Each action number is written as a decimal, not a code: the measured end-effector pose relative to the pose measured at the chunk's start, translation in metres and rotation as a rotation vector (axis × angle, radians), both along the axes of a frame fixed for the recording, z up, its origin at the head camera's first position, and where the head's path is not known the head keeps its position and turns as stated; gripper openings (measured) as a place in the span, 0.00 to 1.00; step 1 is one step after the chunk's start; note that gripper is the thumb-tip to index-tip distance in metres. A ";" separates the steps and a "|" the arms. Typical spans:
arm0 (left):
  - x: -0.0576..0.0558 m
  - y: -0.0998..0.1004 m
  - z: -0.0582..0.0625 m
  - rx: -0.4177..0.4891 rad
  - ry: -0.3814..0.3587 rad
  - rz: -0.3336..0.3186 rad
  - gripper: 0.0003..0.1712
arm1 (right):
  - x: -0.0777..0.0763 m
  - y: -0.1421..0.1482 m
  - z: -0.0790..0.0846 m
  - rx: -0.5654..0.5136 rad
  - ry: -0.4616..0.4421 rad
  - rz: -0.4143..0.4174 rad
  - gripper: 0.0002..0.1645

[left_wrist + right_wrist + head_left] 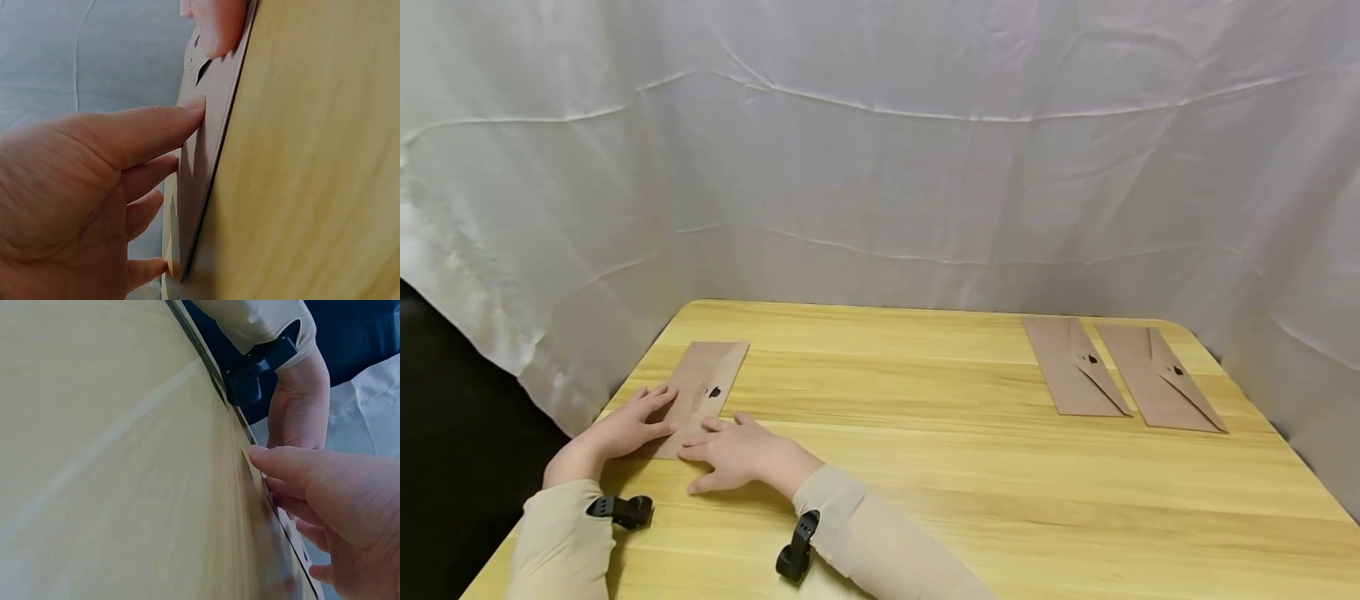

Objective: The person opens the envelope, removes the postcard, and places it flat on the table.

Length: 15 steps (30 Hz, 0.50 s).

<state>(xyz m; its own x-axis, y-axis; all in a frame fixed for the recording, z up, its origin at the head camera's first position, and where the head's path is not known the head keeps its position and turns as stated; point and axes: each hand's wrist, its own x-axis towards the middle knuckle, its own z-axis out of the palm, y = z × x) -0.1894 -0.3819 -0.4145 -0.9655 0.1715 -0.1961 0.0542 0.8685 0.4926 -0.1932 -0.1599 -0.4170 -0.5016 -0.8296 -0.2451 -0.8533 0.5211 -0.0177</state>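
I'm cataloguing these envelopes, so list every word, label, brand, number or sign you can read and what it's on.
Readable text: none.
Left envelope: a small dark mark, too small to read.
Middle envelope: a similar mark, also too small.
Right envelope: another mark, likewise too small.

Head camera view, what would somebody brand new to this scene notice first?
Probably the left hand and right hand, both touching a flat envelope with a dark mark at the left of the wooden table. Next, a second envelope and a third envelope lie side by side toward the table's far right corner. A black device at each wrist also stands out against the pale sleeves.
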 end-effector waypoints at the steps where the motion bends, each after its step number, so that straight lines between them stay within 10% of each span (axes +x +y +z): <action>1: 0.000 0.000 0.000 -0.002 0.003 -0.001 0.45 | 0.000 -0.001 0.000 -0.001 0.000 -0.001 0.36; 15: 0.001 0.001 0.000 0.014 0.003 0.001 0.45 | -0.005 -0.008 -0.005 -0.027 0.038 -0.065 0.36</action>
<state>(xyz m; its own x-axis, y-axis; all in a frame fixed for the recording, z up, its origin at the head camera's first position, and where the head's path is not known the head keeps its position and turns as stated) -0.1888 -0.3812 -0.4147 -0.9662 0.1735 -0.1907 0.0551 0.8616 0.5046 -0.1982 -0.1676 -0.4222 -0.5633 -0.8009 -0.2028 -0.8179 0.5753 -0.0003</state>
